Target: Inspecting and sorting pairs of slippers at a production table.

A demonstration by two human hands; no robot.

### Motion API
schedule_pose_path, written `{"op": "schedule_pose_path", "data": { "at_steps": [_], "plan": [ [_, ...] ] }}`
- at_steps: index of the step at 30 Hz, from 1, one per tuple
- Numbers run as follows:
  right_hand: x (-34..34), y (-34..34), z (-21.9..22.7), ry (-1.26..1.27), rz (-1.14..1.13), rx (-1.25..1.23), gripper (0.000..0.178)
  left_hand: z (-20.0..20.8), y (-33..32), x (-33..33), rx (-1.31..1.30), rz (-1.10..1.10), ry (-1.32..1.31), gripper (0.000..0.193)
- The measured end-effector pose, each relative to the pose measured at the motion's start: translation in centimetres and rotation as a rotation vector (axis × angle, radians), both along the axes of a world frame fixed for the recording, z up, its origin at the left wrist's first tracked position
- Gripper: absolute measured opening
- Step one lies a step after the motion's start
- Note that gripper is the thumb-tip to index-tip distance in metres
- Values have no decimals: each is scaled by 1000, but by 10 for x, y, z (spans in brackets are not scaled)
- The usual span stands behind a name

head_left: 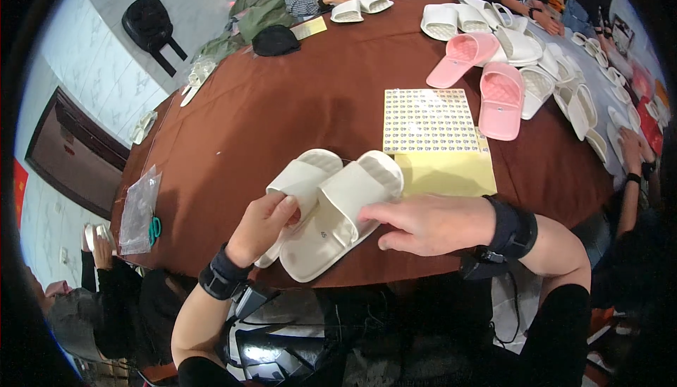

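Observation:
A pair of white slippers lies side by side at the near edge of the brown-covered table, toes pointing away. My left hand (262, 226) is closed on the left slipper (300, 184), thumb against its strap; its other fingers are partly hidden. The right slipper (358, 193) overlaps the left one and has a small dark size mark on its insole. Against the side of its strap rests the index finger of my right hand (441, 225); the thumb is apart from it, and no held thing shows between them.
Beyond my right hand lies a yellow sticker sheet (430, 122) on yellow backing paper (441, 174). Pink slippers (502, 101) and several white ones (536, 87) crowd the right side. At left are a clear plastic bag (137, 207) and teal scissors (155, 230). Other people sit around the table.

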State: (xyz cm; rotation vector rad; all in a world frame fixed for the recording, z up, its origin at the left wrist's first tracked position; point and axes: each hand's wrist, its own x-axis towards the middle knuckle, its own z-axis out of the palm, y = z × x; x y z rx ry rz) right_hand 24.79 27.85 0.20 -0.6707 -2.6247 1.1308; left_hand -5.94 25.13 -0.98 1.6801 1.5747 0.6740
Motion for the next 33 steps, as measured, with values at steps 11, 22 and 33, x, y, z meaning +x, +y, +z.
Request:
{"op": "schedule_pose_path", "data": {
  "at_steps": [11,22,33],
  "plan": [
    [-50,-9,-19,-46,-59,55,56,-8,-56,-10,-54,74,-382,42],
    [3,11,-38,63,-246,334,44,-24,-32,37,-87,1,-613,44],
    [39,-39,-67,-216,-421,675,62,-36,-48,71,450,-137,13,40]
  ]
}}
